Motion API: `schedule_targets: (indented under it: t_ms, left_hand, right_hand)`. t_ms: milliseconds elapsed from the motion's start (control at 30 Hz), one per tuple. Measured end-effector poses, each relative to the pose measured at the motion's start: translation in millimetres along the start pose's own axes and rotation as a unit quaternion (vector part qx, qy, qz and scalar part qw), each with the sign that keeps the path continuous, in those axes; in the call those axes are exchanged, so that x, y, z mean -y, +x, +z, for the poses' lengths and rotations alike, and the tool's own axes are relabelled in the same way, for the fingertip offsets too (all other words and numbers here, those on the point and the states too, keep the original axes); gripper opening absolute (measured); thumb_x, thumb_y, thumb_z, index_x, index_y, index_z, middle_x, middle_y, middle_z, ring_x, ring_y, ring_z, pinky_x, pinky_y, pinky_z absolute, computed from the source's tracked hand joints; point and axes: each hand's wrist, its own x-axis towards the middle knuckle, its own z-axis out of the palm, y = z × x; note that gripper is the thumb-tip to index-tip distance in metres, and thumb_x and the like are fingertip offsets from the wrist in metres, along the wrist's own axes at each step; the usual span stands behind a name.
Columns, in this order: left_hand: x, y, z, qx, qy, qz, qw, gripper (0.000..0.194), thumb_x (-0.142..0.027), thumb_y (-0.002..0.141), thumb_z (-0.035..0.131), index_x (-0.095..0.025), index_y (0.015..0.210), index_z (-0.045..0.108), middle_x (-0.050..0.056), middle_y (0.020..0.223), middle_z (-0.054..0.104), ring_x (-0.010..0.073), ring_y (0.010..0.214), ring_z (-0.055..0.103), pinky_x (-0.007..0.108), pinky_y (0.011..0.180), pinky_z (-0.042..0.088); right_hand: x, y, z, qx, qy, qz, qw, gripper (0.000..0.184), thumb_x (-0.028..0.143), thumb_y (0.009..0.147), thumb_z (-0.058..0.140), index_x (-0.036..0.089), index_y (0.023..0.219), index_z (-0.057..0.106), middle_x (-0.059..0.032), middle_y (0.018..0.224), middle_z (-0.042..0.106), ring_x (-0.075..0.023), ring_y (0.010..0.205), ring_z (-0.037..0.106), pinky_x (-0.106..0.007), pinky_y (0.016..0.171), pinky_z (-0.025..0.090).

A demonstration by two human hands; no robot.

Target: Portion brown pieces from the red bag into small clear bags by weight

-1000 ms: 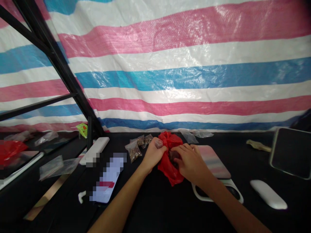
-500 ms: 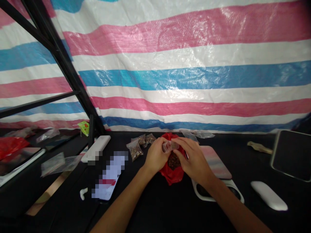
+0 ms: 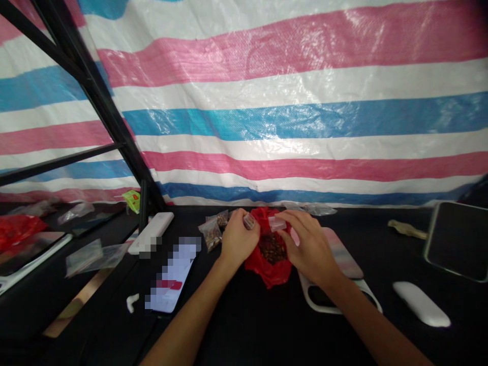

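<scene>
Pinching what looks like a small clear plastic bag [image 3: 277, 223] by its edges, the left hand [image 3: 238, 239] and right hand [image 3: 310, 246] are clenched just above dark granules [image 3: 272, 249] heaped in a red plastic bag [image 3: 269, 272], with filled packets [image 3: 211, 236] beside the left hand.

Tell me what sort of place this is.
Probably a makeshift packing spot, not a proper shop: a striped plastic tarp hangs behind a black-covered table holding small clear bags of brown bits.
</scene>
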Motion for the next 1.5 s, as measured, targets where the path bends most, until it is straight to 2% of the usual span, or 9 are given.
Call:
schedule_targets:
  t_ms: [133,233,333,433,700,967,1067,1267,1500]
  left_hand:
    - [7.3,4.6,-15.9,0.007,0.05,-0.08,0.996,0.019,-0.035,0.08,0.07,-0.022,0.075,0.057,0.005,0.075,0.065,0.0233,0.073,0.063,0.03,0.067,0.04]
    - [12.1,2.6,-18.3,0.126,-0.032,-0.088,0.988,0.025,-0.042,0.079,0.071,-0.022,0.07,0.06,0.003,0.06,0.064,0.0219,0.062,0.063,0.028,0.06,0.042]
    - [7.8,-3.1,-14.7,0.257,-0.129,-0.036,0.957,0.008,-0.028,0.079,0.066,-0.021,0.075,0.065,0.001,0.066,0.069,0.0176,0.061,0.062,0.025,0.057,0.045]
    - [0.1,-6.3,-9.3,0.299,-0.202,-0.01,0.933,0.013,-0.014,0.07,0.061,-0.02,0.082,0.065,0.0,0.078,0.071,0.0145,0.066,0.061,0.023,0.061,0.048]
    - [6.6,4.3,-5.9,0.277,-0.288,-0.105,0.91,0.007,-0.015,0.067,0.055,-0.019,0.064,0.05,-0.004,0.06,0.053,0.0098,0.054,0.046,0.022,0.055,0.038]
    - [8.8,4.6,-2.2,0.265,-0.343,-0.151,0.888,0.003,-0.017,0.065,0.055,-0.018,0.066,0.053,-0.003,0.062,0.053,0.0102,0.056,0.047,0.022,0.055,0.038]
    - [10.8,7.6,-0.6,0.227,-0.315,-0.165,0.907,0.005,-0.019,0.069,0.058,-0.019,0.07,0.054,-0.004,0.063,0.053,0.01,0.054,0.046,0.022,0.053,0.035]
    - [16.3,12.4,-3.3,0.073,-0.116,-0.01,0.991,0.013,-0.015,0.075,0.063,-0.021,0.08,0.052,-0.005,0.068,0.054,0.0118,0.063,0.05,0.024,0.061,0.038]
    - [8.8,2.6,0.8,0.134,-0.051,0.143,0.979,0.005,-0.019,0.081,0.066,-0.02,0.083,0.062,0.0,0.083,0.064,0.0162,0.078,0.058,0.028,0.073,0.042]
  right_hand:
    - [-1.6,0.1,-2.2,0.127,-0.004,-0.008,0.992,0.039,0.006,0.083,0.059,0.024,0.117,0.068,-0.0076,0.118,0.072,-0.0272,0.112,0.06,-0.043,0.096,0.042]
    - [-1.2,0.0,-4.7,0.186,-0.013,-0.008,0.982,0.04,0.002,0.077,0.06,0.024,0.11,0.069,-0.0059,0.113,0.072,-0.026,0.109,0.06,-0.042,0.095,0.039]
    - [0.6,-0.3,-6.6,0.211,-0.01,-0.008,0.977,0.036,0.002,0.075,0.061,0.024,0.103,0.069,-0.0045,0.107,0.072,-0.0255,0.106,0.06,-0.041,0.093,0.037]
    - [3.3,-1.2,-7.0,0.224,0.004,-0.006,0.975,0.031,0.004,0.075,0.064,0.024,0.099,0.068,-0.0031,0.103,0.071,-0.024,0.101,0.06,-0.039,0.09,0.036]
    - [5.8,-5.1,-2.0,0.216,-0.002,0.026,0.976,0.026,0.018,0.084,0.071,0.023,0.11,0.068,-0.0044,0.104,0.072,-0.0242,0.099,0.06,-0.038,0.088,0.036]
    - [7.8,-7.3,7.2,0.224,0.03,0.059,0.972,0.028,0.007,0.079,0.067,0.022,0.103,0.067,-0.0034,0.103,0.074,-0.0232,0.101,0.061,-0.037,0.093,0.034]
    - [5.9,-7.5,9.2,0.219,0.043,0.077,0.972,0.027,0.006,0.078,0.066,0.022,0.1,0.065,-0.002,0.099,0.074,-0.0225,0.098,0.062,-0.037,0.091,0.034]
    - [1.1,-6.4,11.0,0.174,0.049,0.105,0.978,0.029,0.009,0.085,0.064,0.022,0.111,0.063,-0.0026,0.099,0.074,-0.0227,0.095,0.064,-0.038,0.088,0.035]
    - [0.8,-0.6,4.7,0.059,0.059,0.042,0.996,0.028,0.024,0.097,0.06,0.024,0.126,0.063,-0.0079,0.122,0.071,-0.0269,0.112,0.064,-0.042,0.094,0.042]
